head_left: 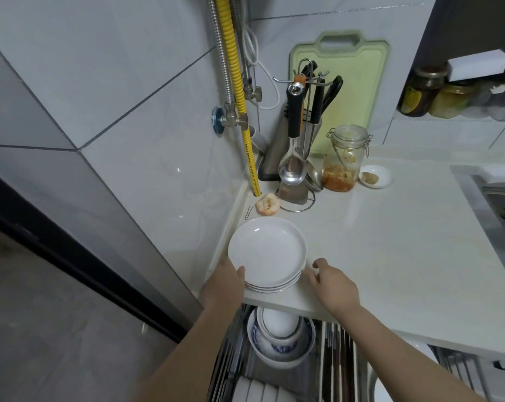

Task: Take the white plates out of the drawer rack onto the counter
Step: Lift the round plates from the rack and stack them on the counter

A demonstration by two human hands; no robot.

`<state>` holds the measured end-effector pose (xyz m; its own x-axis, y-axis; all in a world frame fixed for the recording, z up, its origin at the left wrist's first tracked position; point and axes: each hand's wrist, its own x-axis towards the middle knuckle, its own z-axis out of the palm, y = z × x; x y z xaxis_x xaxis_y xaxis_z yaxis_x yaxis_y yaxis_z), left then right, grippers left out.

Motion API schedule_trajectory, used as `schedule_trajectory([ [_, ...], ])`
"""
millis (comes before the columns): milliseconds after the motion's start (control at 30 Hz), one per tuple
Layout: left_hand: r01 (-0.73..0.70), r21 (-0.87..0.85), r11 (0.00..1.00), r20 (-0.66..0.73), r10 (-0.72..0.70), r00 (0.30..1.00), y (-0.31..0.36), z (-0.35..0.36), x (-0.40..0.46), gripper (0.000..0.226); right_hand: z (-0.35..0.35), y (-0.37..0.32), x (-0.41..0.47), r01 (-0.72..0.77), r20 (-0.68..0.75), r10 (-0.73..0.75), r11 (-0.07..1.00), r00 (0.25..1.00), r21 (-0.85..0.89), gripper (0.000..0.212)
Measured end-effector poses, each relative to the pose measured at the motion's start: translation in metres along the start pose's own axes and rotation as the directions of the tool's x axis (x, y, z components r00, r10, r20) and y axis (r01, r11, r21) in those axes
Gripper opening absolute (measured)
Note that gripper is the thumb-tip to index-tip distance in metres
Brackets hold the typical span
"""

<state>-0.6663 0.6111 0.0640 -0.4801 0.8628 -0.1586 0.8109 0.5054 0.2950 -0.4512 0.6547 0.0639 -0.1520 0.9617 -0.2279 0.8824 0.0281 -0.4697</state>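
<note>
A stack of three white plates rests on the white counter near its front left corner. My left hand grips the stack's left rim, thumb on the top plate. To the right of the stack my right hand hovers just off the rim, fingers spread and holding nothing. Below the counter edge the drawer rack is pulled out. It holds nested blue-patterned bowls and more white plates standing on edge at the bottom.
Behind the stack lie a bitten apple, a utensil stand with ladles, a glass jar, a small white dish and a green cutting board. A sink is at the right. Chopsticks lie in the drawer.
</note>
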Motion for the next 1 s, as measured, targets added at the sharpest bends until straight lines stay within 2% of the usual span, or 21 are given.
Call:
schedule_trajectory([
  [67, -0.013, 0.001, 1.000, -0.039, 0.013, 0.999, 0.001, 0.004, -0.020, 0.038, -0.002, 0.011, -0.017, 0.053, -0.037, -0.055, 0.998, 0.998, -0.044, 0.029],
  [200, -0.166, 0.033, 0.986, -0.085, 0.168, 0.982, 0.006, 0.022, -0.067, 0.044, 0.003, 0.039, -0.056, 0.162, -0.055, -0.170, 0.979, 0.984, -0.126, 0.030],
  [300, -0.296, 0.160, 0.942, -0.033, 0.305, 0.952, 0.013, 0.043, -0.107, 0.042, 0.009, 0.070, -0.086, 0.181, -0.008, -0.186, 0.966, 0.983, -0.182, 0.033],
  [433, -0.394, 0.169, 0.903, 0.099, 0.383, 0.919, 0.032, 0.076, -0.152, 0.039, 0.016, 0.122, -0.124, 0.123, 0.039, -0.118, 0.972, 0.992, -0.199, 0.033],
  [667, -0.555, 0.194, 0.809, 0.339, 0.476, 0.812, 0.072, 0.147, -0.200, 0.045, 0.025, 0.214, -0.175, -0.050, 0.100, 0.076, 0.968, 0.992, -0.245, 0.038],
  [1000, -0.633, 0.267, 0.727, 0.519, 0.445, 0.730, 0.108, 0.248, -0.220, 0.043, 0.054, 0.315, -0.199, -0.301, 0.195, 0.366, 0.906, 0.910, -0.296, 0.037],
])
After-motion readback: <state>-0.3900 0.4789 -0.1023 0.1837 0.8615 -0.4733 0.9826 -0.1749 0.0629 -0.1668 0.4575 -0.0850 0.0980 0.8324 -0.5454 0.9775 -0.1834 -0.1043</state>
